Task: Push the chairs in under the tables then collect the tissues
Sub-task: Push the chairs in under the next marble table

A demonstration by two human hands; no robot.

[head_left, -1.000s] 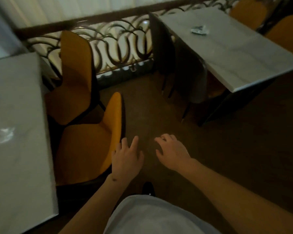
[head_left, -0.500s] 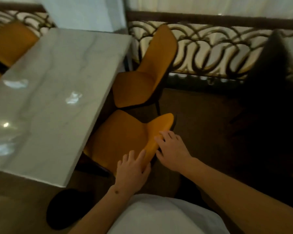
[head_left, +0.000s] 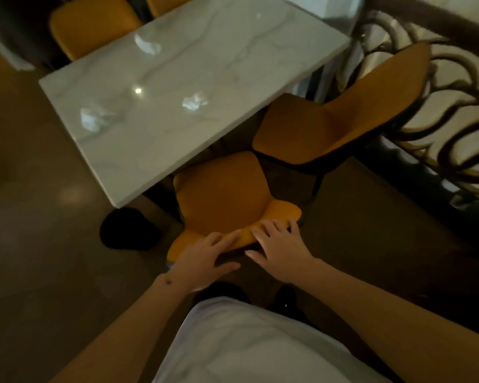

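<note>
1. Head view: both hands rest on the top of the backrest of the near chair (head_left: pixel 221 194). The left hand (head_left: pixel 205 255) lies with fingers spread over the rail and thumb behind it, a loose hold rather than a tight one. The right hand (head_left: pixel 277 244) sits just beside it, fingers draped over the top edge, thumb out to the side.
2. This chair's seat is mostly clear of the table (head_left: pixel 260 59); only its front edge reaches under the marble top. By my reading it is not yet pushed in.
3. The second chair (head_left: pixel 329 125), next to the railing (head_left: pixel 440 111), stands angled, with a corner of its seat under the table edge. It looks to need pushing in too.
4. Two more chairs (head_left: pixel 94 23) show at the far side of the table; how far in they are I cannot tell.
5. Tissues lie on the table: one (head_left: pixel 194 100) near the middle, one (head_left: pixel 93 118) toward the left edge, one (head_left: pixel 147 47) farther off. None is in either hand.
6. Judgement: the task is at an early stage, with chair pushing under way here and tissue collection not begun at this table.
</note>
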